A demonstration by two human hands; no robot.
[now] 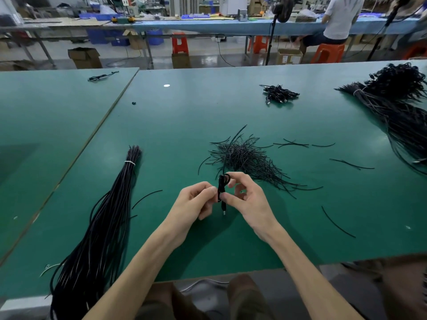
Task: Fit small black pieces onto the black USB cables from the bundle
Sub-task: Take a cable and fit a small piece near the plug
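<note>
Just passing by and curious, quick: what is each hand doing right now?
Left hand: pinches the folded cable.
Right hand: holds the same cable, thumb and fingers curled round it.

Both hands meet mid-table near the front edge, pinching a folded cable [222, 188]. Left of the left hand [194, 204]: a bare strip of green table [184, 125] with one loose strand [145, 197] across it, then the long tied cable bundle [104, 227] running front to back, a barrier on that side. Just beyond the right hand [249, 204]: a heap of short black pieces [245, 155] blocks a straight forward reach. To the right, open surface crossed by stray strands [337, 224]. Far right, a big cable mass [397, 112]. Past the heap, wide bare green up to a small coiled pile [278, 93].
</note>
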